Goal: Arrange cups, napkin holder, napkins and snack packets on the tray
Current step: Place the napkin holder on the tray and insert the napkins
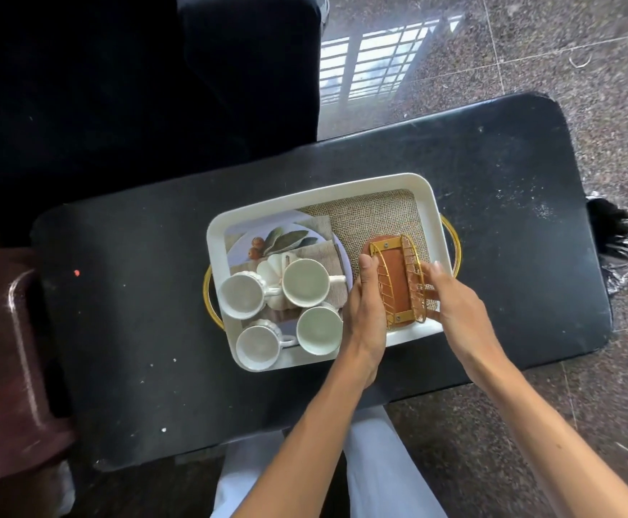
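Hands flanking napkin holder

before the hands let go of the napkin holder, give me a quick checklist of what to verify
1. Napkin holder inside the tray, right half: ok.
2. Left hand and right hand flank the holder: ok.
3. Holder base flat on the tray floor: cannot tell, hands hide its sides.
4. Four cups upright in the left half, clear of the holder: ok.
5. Napkins loaded in the holder: not ok, it is empty.
6. Snack packets on the tray: not ok, none in view.
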{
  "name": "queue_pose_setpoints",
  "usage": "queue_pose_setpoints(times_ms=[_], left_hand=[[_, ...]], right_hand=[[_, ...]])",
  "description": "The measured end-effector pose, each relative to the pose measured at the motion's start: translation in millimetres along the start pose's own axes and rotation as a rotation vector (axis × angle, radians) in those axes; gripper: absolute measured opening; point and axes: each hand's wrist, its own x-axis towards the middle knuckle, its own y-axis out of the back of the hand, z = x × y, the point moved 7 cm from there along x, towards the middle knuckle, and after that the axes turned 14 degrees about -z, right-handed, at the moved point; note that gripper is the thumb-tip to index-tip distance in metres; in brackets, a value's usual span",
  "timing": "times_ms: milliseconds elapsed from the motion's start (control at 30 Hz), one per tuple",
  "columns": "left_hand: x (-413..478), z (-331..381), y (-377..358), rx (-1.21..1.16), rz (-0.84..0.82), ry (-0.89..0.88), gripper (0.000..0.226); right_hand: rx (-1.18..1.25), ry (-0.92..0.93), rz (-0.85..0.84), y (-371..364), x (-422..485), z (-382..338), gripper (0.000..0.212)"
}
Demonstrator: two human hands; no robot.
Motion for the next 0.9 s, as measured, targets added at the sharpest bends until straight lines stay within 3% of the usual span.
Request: queue_pose_setpoints(times_ms=[167, 267, 400, 567, 733, 900], left_hand=[[0, 0, 3, -0.004, -0.013, -0.010, 0.082], [-3, 1, 5, 0.063, -0.029, -0.048, 0.050], [-28, 29, 19, 0.493, 0.017, -0.280, 0.052], [-63, 53, 64, 1.109, 0.061, -0.432, 0.062], [-99, 64, 161, 1.393, 0.270, -0.306, 0.068], [-148, 68, 286, 1.433, 0.491, -0.144, 0.067]], right_hand=[[-0.044, 0.030, 0.022, 0, 0, 1, 0.045], [-0.261, 0.081, 0.086, -1, -5, -9, 0.047], [-0.536, 0.251, 0.218, -14, -25, -36, 0.042], [-0.859, 0.435, 0.133, -87, -40, -74, 0.057], [-1.217, 0.483, -0.013, -187, -36, -88, 0.079], [-1.323, 0.562, -0.138, -295, -33, -98, 0.085]])
